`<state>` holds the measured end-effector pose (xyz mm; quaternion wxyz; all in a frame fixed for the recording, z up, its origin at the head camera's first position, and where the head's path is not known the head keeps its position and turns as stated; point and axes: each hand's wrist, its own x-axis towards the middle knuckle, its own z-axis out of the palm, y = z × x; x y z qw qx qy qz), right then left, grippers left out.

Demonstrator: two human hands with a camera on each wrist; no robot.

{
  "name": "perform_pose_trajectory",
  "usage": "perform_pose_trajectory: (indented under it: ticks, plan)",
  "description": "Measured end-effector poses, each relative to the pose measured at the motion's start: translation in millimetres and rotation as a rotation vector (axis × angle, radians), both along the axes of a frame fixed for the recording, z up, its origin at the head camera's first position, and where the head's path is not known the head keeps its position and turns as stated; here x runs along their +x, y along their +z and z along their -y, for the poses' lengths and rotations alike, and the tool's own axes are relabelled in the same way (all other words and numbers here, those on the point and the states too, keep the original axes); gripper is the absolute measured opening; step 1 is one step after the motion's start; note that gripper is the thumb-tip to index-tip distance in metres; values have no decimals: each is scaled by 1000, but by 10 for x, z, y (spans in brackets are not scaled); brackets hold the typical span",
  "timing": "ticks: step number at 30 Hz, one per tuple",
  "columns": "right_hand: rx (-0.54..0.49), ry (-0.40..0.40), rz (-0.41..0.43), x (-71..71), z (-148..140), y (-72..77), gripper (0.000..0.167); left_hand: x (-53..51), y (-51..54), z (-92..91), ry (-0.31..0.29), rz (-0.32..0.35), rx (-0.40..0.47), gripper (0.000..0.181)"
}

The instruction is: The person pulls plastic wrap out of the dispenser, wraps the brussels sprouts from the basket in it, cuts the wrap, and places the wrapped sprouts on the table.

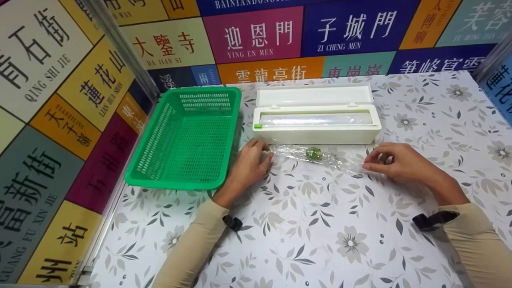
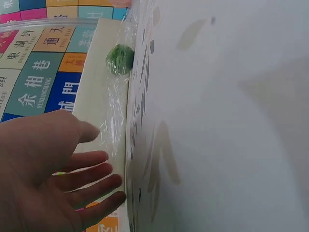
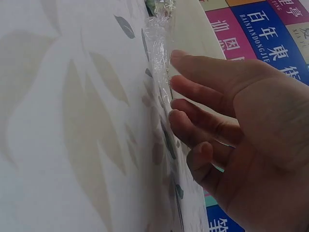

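Observation:
A small round green item (image 1: 314,153), maybe a vegetable, lies wrapped in clear cling film (image 1: 340,162) on the table; its kind is unclear. The film stretches out to both sides in twisted tails. At the film's left end is my left hand (image 1: 251,162), its fingers loosely extended and holding nothing in the left wrist view. My right hand (image 1: 396,162) is beside the film's right end, with fingers softly bent. In the right wrist view, thumb and fingertips stand apart near the film, gripping nothing. Behind lies a white cling film dispenser (image 1: 316,136), lid up, showing a roll (image 1: 316,119).
A green plastic basket (image 1: 134,182) stands to the left of the dispenser. A small green slider (image 1: 258,126) sits at the dispenser's left end. The table (image 1: 304,240) has a floral cover, and printed panels (image 1: 260,36) rise behind and to the left.

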<state>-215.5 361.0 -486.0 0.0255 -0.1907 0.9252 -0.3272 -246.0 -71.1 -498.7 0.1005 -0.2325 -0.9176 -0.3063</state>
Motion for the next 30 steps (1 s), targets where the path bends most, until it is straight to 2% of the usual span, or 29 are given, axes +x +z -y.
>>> perform_pose_trajectory:
  ticks: [4,7,13,18,23,27,30]
  plan:
    - [-23,-18,-50,-40,52,56,6,15,66,-92,19,-8,-22,12]
    - [-35,-6,-67,-73,143,89,8,14,98,-221,-20,8,-47,15]
    - [-54,39,-43,-181,413,83,16,23,108,-568,-141,57,-102,30]
    - [-53,50,-57,-285,635,42,22,24,139,-788,-170,78,-153,42]
    - [-13,82,-14,-339,788,-27,33,9,148,-883,-154,97,-194,46]
    - [-13,107,18,-325,866,-78,33,-15,122,-910,-161,65,-197,40]
    - [-32,123,47,-305,911,-107,29,-34,107,-893,-194,38,-172,35]
